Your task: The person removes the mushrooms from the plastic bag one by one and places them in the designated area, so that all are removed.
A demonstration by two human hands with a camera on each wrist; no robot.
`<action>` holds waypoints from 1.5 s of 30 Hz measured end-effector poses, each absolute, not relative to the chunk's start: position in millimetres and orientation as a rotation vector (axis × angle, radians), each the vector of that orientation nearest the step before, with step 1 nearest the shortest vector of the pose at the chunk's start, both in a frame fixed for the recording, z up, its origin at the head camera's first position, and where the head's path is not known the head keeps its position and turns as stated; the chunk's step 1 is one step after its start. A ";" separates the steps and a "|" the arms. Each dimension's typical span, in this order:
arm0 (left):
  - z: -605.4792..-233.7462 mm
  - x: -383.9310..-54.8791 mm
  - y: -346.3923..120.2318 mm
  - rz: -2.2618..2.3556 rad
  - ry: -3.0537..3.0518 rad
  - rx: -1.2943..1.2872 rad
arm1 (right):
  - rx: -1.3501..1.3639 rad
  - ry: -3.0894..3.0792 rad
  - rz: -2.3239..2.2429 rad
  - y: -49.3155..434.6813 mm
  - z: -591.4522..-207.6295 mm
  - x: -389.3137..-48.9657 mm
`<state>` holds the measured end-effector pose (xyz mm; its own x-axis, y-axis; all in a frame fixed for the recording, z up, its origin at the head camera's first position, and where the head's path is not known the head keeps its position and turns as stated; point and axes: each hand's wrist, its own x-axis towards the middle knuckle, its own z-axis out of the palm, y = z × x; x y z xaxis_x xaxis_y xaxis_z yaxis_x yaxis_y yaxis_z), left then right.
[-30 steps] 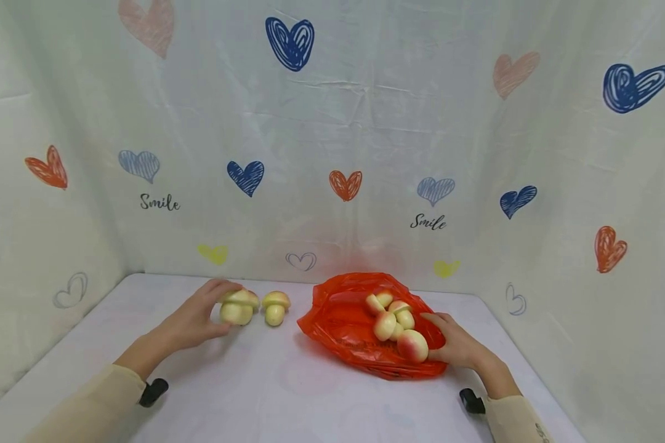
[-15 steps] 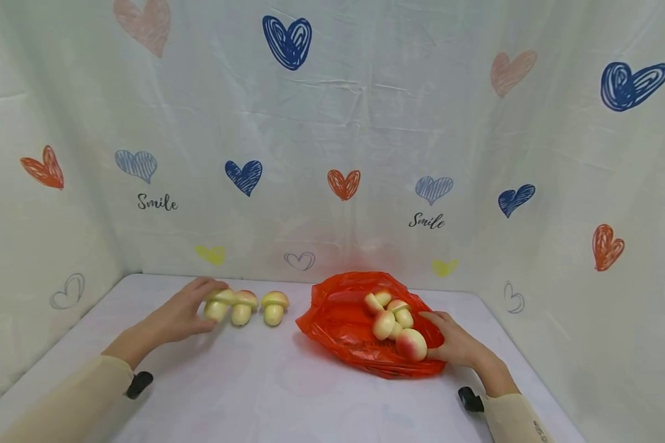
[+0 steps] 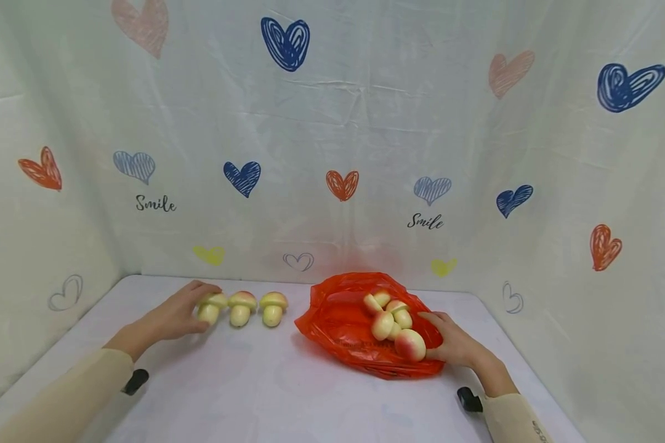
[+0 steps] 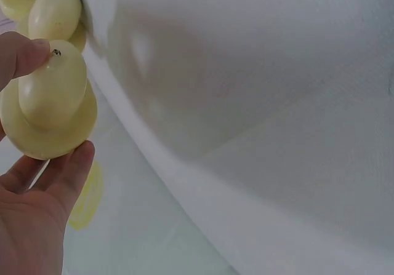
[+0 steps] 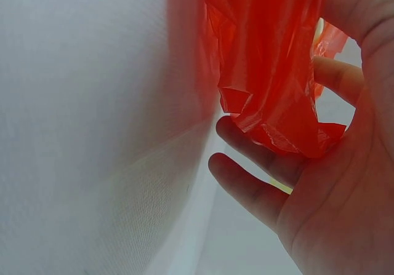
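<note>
My left hand (image 3: 175,312) holds a mushroom (image 3: 210,307), pale cream with a wide cap, at the left end of a short row. In the left wrist view the thumb lies on the mushroom's stem (image 4: 52,90) and the fingertips (image 4: 83,155) touch its cap from the other side. Two more mushrooms, a middle one (image 3: 241,309) and a right one (image 3: 273,308), stand upright beside it. My right hand (image 3: 459,343) grips the right edge of an open red plastic bag (image 3: 343,344), its edge between thumb and fingers. Several mushrooms lie inside, the nearest a pink-capped one (image 3: 410,345).
Everything stands on a white-covered table (image 3: 288,394). A pale curtain with printed hearts (image 3: 332,123) hangs close behind it and at both sides. Each wrist carries a small black camera, such as the left camera (image 3: 136,381).
My left hand has moved left with its mushroom, away from the middle one it partly covered, and it now sits at the row's left end. My right hand has stayed at the bag.
</note>
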<state>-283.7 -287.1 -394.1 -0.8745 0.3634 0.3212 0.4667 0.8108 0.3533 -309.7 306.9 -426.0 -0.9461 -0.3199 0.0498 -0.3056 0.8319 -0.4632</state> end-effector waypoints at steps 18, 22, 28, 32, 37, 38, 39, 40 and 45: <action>-403.7 -300.0 -292.4 -0.628 -2.826 -0.606 | -0.513 2.967 -0.747 303.7 -421.1 -307.8; -405.4 -302.4 -291.9 -0.619 -2.816 -0.624 | -0.505 2.961 -0.749 304.0 -422.4 -308.4; -405.1 -305.4 -291.1 -0.632 -2.821 -0.624 | -0.497 2.963 -0.742 305.2 -423.9 -309.3; -404.0 -306.2 -290.3 -0.655 -2.848 -0.596 | -0.503 2.966 -0.748 305.4 -423.6 -309.9; -404.7 -306.5 -290.5 -0.685 -2.859 -0.580 | -0.524 2.971 -0.732 305.6 -423.4 -309.8; -404.9 -306.7 -290.8 -0.688 -2.856 -0.586 | -0.525 2.973 -0.730 305.6 -423.2 -309.5; -405.1 -306.8 -291.0 -0.691 -2.854 -0.590 | -0.518 2.973 -0.728 305.4 -423.0 -309.5; -405.3 -306.8 -291.3 -0.688 -2.852 -0.591 | -0.513 2.973 -0.728 305.3 -422.9 -309.6; -405.3 -306.6 -290.7 -0.687 -2.840 -0.602 | -0.512 2.966 -0.731 305.0 -421.6 -308.5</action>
